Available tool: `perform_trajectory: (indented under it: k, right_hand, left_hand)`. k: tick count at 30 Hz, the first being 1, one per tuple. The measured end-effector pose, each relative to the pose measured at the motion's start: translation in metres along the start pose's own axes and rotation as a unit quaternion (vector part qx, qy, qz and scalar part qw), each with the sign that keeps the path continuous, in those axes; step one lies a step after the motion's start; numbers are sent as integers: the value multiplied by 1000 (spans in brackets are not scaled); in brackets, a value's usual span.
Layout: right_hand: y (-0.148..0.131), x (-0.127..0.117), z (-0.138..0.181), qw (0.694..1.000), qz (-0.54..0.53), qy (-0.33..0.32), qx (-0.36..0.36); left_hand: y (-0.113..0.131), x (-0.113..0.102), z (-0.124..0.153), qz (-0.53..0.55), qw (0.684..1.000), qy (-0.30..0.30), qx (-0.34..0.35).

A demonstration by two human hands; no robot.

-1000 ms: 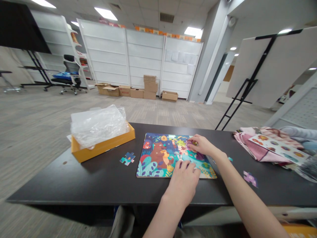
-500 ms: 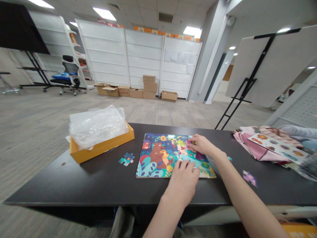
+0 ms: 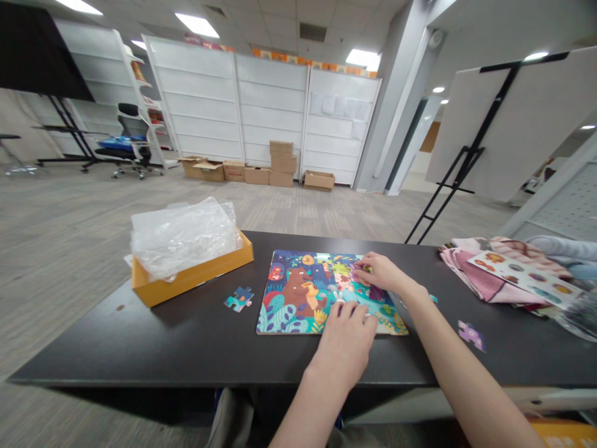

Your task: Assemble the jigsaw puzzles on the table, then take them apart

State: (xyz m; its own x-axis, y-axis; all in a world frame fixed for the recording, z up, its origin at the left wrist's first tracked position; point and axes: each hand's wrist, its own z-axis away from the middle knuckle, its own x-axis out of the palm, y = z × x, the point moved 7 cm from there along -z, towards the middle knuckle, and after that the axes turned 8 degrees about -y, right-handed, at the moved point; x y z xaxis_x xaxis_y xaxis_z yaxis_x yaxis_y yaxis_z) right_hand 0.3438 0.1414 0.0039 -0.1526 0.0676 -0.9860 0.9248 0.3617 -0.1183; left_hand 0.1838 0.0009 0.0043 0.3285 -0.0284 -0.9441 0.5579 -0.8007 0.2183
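A colourful jigsaw puzzle board (image 3: pixel 298 298) lies flat on the dark table (image 3: pixel 196 348) in front of me. My left hand (image 3: pixel 347 339) rests on the board's near edge, fingers flat and pressing down. My right hand (image 3: pixel 380 272) sits on the board's upper right part, fingertips pinched on a small puzzle piece (image 3: pixel 361 270) pressed against the picture. A loose blue piece (image 3: pixel 239 298) lies on the table left of the board. A loose purple piece (image 3: pixel 471 336) lies right of my right forearm.
An orange box (image 3: pixel 196 274) with crumpled clear plastic (image 3: pixel 184 236) stands at the table's left. Pink cloth and a printed sheet (image 3: pixel 522 274) lie at the right. Behind are an easel (image 3: pixel 461 168), cardboard boxes (image 3: pixel 282 165), white shelving and an office chair (image 3: pixel 128 143).
Almost nothing has changed. My hands stay on the board, with the right fingers shifting only slightly on the piece.
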Motion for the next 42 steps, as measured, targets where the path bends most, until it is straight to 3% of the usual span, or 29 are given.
perform_trajectory:
  k: [15, 42]
  right_hand:
    - [5, 4, -1, 1000, -5, 7, 16]
    - [-11, 9, -3, 999, -39, 5, -33]
  left_hand:
    - [2, -2, -2, 3, 1000, -6, -9]
    - [0, 1, -3, 3, 1000, -10, -10]
